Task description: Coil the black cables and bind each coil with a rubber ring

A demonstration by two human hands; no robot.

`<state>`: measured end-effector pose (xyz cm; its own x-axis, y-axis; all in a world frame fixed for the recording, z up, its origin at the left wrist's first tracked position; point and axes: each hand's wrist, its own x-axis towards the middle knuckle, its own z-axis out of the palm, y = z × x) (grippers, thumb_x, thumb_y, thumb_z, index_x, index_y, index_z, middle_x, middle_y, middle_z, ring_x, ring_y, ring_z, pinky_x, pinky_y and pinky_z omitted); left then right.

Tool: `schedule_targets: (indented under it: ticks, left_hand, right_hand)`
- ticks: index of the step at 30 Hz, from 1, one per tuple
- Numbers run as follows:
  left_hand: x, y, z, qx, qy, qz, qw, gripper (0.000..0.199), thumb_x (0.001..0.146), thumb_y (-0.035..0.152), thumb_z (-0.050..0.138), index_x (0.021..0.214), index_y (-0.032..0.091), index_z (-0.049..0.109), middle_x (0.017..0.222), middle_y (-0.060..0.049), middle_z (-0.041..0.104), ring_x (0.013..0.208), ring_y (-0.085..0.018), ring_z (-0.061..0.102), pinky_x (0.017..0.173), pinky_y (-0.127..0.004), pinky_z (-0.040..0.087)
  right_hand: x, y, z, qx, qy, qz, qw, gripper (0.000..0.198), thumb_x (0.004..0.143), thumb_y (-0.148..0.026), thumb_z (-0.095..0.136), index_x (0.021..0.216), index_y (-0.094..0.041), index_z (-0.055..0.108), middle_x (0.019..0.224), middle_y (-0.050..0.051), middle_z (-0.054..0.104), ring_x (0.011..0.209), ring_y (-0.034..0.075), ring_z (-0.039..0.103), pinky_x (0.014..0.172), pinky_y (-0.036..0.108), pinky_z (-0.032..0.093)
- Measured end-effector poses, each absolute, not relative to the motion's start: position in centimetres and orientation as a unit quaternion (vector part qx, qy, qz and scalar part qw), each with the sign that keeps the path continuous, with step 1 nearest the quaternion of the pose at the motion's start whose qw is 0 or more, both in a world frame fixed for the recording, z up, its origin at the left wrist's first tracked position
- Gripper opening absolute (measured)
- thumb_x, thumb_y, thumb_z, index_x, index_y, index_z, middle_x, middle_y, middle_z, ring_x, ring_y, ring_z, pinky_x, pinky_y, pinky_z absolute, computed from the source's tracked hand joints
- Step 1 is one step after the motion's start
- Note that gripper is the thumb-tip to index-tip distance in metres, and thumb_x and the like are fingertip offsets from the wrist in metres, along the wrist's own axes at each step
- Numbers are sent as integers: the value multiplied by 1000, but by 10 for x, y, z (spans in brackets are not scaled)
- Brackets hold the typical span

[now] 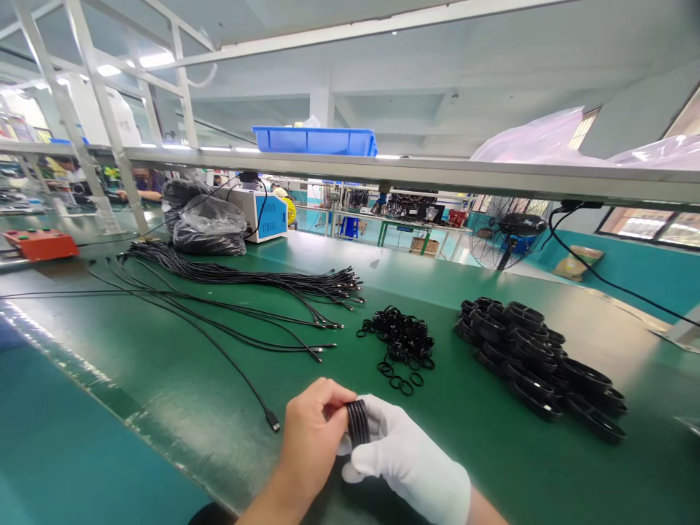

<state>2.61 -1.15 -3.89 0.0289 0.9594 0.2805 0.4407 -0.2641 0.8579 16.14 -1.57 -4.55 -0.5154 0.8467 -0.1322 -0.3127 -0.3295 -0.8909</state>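
A coiled black cable (pixel 359 424) is held between my two hands above the near edge of the green table. My bare left hand (pixel 317 423) pinches the coil from its left side. On the other side, my white-gloved right hand (pixel 397 448) has its fingers and thumb around the same coil. A single straight cable (pixel 235 357) lies to the left, its plug end near my left wrist. Beyond my hands sits a pile of small black rings (pixel 403 335). Many finished-looking cable coils (pixel 533 350) are heaped at the right.
A long bundle of straight black cables (pixel 251 277) stretches across the table's left. Behind it stand a plastic-bagged bundle (pixel 208 226) and a blue-white machine (pixel 267 217). A red button box (pixel 41 244) is far left. Overhead, a shelf (pixel 415 169) carries a blue tray (pixel 314 141).
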Motion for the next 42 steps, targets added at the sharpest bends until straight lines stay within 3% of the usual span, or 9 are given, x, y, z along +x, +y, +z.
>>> schedule_targets:
  ticks: [4,7,11,18,22,27,31,35,42]
  left_hand:
    - [27,-9,-38,695,517,426,260,28,67,2,45,76,21,63,73,1,60,66,-13,57,61,-22,46]
    - [25,-14,-42,732,484,446,173,32,71,3,47,90,22,64,82,-1,64,75,-15,60,69,-24,48]
    - [25,-17,-49,749,458,474,67,24,81,10,45,82,23,66,69,-1,64,66,-15,60,64,-25,47]
    - [26,-10,-35,729,489,423,223,29,71,3,45,78,23,65,77,1,63,70,-14,59,65,-23,46]
    - [24,-8,-34,696,509,430,269,26,67,3,46,68,21,64,67,3,59,63,-13,55,60,-22,43]
    - [26,-8,-41,676,526,437,273,22,69,6,46,65,20,62,65,2,58,61,-13,54,58,-22,41]
    - [28,-3,-40,679,536,423,269,20,68,7,46,65,20,60,66,3,56,60,-12,53,57,-22,40]
    - [27,4,-36,678,550,411,263,17,67,9,46,66,20,58,66,3,54,59,-12,51,56,-22,39]
    - [19,8,-31,676,558,406,260,14,68,12,47,67,21,57,65,4,53,58,-12,48,55,-23,38]
  right_hand:
    - [163,-15,-46,-299,-408,775,378,46,47,-5,73,90,-16,58,91,3,61,89,20,58,70,30,47]
    - [165,-15,-47,-300,-420,762,391,45,49,-5,73,89,-15,58,88,2,60,83,17,57,65,27,47]
    - [166,-15,-45,-305,-432,752,394,41,48,-3,72,84,-15,58,82,0,60,76,14,56,67,27,47]
    - [167,-14,-44,-312,-439,742,398,45,46,-3,74,87,-16,60,86,0,62,85,18,59,83,36,45]
    - [166,-13,-53,-318,-445,745,382,49,46,-5,75,92,-16,60,87,3,63,84,19,60,77,35,46]
    - [165,-13,-52,-314,-421,767,367,50,46,-11,76,93,-14,60,86,5,61,81,20,59,62,30,47]
    - [166,-15,-48,-303,-415,777,364,48,51,-13,76,96,-14,59,88,5,59,78,17,59,63,28,47]
    - [171,-15,-50,-278,-384,800,368,55,52,-11,75,103,-17,57,100,5,55,89,18,57,70,29,48]
    - [176,-14,-54,-218,-373,819,378,42,72,-28,65,111,-13,54,101,9,53,91,20,56,71,32,49]
